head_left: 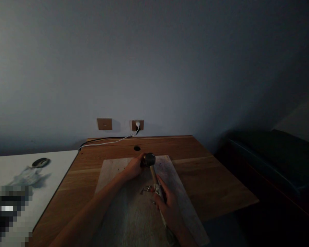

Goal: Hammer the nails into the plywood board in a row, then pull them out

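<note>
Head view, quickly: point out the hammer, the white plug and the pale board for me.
Hammer (153, 175): head view, on the handle just below the dark head.
White plug (137, 125): head view, on its body.
Pale board (131, 216): head view, on its bare top, nearer half.

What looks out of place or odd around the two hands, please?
The pale board looks slightly odd: its near right corner seems to jut past the edge of the wooden table. Also, small metal pieces lie loose on the board, close to the right hand, which grips the hammer.
</note>
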A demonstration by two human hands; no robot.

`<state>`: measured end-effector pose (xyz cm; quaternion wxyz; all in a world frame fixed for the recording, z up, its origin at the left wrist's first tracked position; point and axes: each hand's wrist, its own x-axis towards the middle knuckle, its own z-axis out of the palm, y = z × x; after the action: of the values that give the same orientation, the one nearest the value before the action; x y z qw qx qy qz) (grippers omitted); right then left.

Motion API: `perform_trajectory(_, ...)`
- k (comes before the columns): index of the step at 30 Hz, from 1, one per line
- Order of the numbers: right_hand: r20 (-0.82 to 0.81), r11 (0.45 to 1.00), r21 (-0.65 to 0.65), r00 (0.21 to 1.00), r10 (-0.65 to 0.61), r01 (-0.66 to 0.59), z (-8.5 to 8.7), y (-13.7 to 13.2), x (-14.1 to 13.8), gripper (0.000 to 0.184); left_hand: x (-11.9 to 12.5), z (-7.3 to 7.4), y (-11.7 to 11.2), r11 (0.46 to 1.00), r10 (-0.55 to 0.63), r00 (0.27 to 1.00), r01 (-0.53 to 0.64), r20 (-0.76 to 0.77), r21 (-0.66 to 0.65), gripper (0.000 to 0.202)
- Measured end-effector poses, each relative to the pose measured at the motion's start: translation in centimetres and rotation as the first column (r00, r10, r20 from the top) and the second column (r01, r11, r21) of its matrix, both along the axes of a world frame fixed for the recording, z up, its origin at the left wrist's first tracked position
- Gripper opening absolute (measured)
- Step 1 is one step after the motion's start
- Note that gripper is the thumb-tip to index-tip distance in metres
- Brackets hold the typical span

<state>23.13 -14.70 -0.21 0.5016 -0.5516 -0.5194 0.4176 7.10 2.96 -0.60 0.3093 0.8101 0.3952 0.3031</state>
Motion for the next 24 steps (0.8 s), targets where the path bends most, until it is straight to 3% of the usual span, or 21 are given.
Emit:
perform_trajectory(16, -0.011, 0.999, -0.033, 1.000, -0.021, 0.021, 0.2, -0.1, 0.0, 0.062, 0.0, 1.1, -0.2, 0.998, -0.045, 0.999, 0.046, 0.023, -0.042, 0.053)
perform_trajectory(21, -0.022, 1.000, -0.013, 1.000, -0.016, 0.016, 0.3, 0.0, 0.1, 0.061, -0.2, 1.9, 0.0, 1.000, 0.021, 0.992, -0.024, -0.123, -0.019, 0.028)
perform_trajectory(24, -0.062, 0.998, 0.001, 0.996, -0.064, 0.064, 0.3, -0.1, 0.1, 0.064, -0.6, 3.3, -0.5, 0.999, -0.048, 0.958, 0.052, -0.283, 0.007, 0.015)
